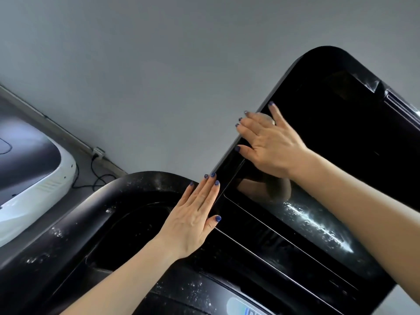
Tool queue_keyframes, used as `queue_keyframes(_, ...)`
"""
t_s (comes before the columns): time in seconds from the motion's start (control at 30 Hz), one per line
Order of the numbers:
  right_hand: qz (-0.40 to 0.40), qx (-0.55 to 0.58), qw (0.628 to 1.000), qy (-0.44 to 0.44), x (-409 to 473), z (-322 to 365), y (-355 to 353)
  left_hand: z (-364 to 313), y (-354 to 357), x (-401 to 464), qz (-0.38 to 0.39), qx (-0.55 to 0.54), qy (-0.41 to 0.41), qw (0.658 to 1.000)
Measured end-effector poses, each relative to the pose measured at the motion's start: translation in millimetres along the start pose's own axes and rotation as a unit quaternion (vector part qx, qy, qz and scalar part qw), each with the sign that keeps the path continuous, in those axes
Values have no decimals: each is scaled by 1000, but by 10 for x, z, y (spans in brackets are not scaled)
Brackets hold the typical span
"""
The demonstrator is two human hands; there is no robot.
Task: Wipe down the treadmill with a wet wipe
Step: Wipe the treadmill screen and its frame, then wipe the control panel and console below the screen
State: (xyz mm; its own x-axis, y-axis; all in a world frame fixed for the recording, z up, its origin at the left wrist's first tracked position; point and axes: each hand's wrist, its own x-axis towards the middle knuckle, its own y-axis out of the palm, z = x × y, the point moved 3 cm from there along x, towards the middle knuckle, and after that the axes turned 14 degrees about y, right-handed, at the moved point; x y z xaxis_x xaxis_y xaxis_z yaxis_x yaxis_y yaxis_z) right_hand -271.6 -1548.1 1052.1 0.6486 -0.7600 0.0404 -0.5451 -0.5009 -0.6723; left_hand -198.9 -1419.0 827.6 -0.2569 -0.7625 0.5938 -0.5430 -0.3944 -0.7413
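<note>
Where hands (195,214) press: glossy black screen (341,137)

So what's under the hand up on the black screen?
A bit of pale wipe peeks out from under the right hand, flat on the treadmill screen. The hand covers the rest of it.

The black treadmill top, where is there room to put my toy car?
The dusty black recessed tray, left of the left hand, lies bare. So does the smeared glossy black screen between both forearms. It is crowded at the screen's upper left edge, where the right hand presses something pale.
</note>
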Motion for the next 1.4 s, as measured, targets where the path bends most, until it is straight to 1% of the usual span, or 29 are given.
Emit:
queue_keyframes(0.07,-7,-14,1000,-22,43,238,10,-23,-6,-36,6,1,-4,1000)
queue_keyframes(0.13,0,-7,998,-68,-81,368,76,-38,-8,-94,14,11,-4,1000)
queue_keyframes(0.2,10,14,994,-110,-262,352,162,-35,-5,-173,23,18,0,1000)
queue_keyframes(0.27,9,29,992,-123,-397,227,199,-30,-9,-232,30,19,4,999)
queue_keyframes(0.4,-6,15,995,-97,-450,94,184,-35,4,-258,32,11,5,999)
queue_keyframes(0.53,-6,28,998,-53,-234,385,139,-54,20,-248,29,12,-5,999)
queue_keyframes(0.63,-23,34,999,-27,-196,474,182,-71,26,-285,28,7,-9,1000)
queue_keyframes(0.7,-31,32,997,-65,-361,559,254,-82,43,-347,31,0,-9,999)
queue_keyframes(0.77,-10,31,990,-136,-534,662,305,-82,50,-406,38,-3,-10,999)
queue_keyframes(0.8,0,28,987,-156,-551,661,303,-81,47,-431,42,-3,-10,999)
queue_keyframes(0.83,0,21,988,-155,-518,625,289,-86,44,-453,44,-3,-10,999)
queue_keyframes(0.87,-9,13,991,-132,-449,564,274,-90,39,-472,45,-3,-9,999)
queue_keyframes(0.97,-36,10,999,-8,-286,369,249,-97,32,-529,49,3,-5,999)
queue_keyframes(1.03,-36,34,998,34,-305,451,267,-100,27,-571,52,4,-6,999)
queue_keyframes(1.1,-38,64,997,20,-434,703,301,-112,13,-612,55,3,-7,998)
queue_keyframes(1.23,-25,69,995,-67,-734,1069,439,-122,-8,-714,75,15,-5,997)
queue_keyframes(1.33,-42,62,993,-96,-732,997,423,-120,-14,-776,92,12,-4,996)
queue_keyframes(1.4,-64,59,994,-69,-643,857,361,-125,-23,-791,95,6,-6,995)
